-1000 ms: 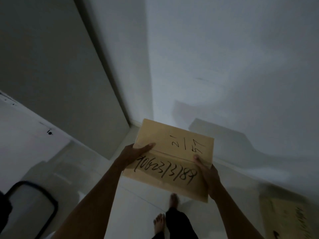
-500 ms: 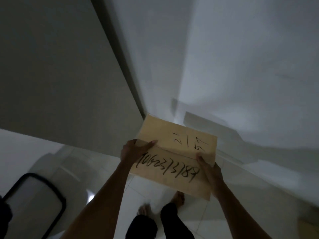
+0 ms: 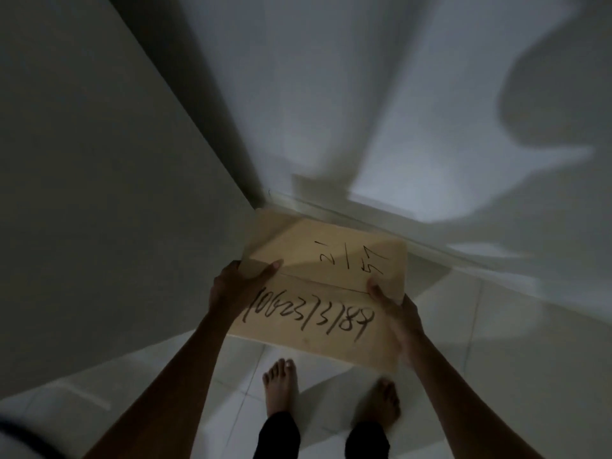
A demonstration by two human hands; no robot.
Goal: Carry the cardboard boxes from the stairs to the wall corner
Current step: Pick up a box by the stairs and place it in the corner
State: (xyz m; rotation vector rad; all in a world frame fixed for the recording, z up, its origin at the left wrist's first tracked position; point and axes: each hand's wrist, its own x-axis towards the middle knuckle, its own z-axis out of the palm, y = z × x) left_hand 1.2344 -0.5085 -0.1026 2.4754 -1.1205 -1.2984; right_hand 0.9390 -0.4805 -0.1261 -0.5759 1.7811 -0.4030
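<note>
A flat tan cardboard box (image 3: 331,256) with black handwritten numbers on its top is held out in front of me at about waist height. My left hand (image 3: 235,283) grips its left edge with the thumb on top. My right hand (image 3: 397,309) grips its right edge, thumb on the lid. The box's far corner reaches toward the wall corner (image 3: 261,197), where a grey wall on the left meets a white wall on the right. The box's underside is hidden.
My bare feet (image 3: 281,385) stand on pale floor tiles just below the box. A skirting strip (image 3: 430,250) runs along the foot of the right wall. A dark curved object edge (image 3: 20,429) shows at the bottom left.
I have stepped closer to the wall corner with the box in both hands. The corner now sits right behind the box. The black-rimmed object at left has slid nearly out of view.
</note>
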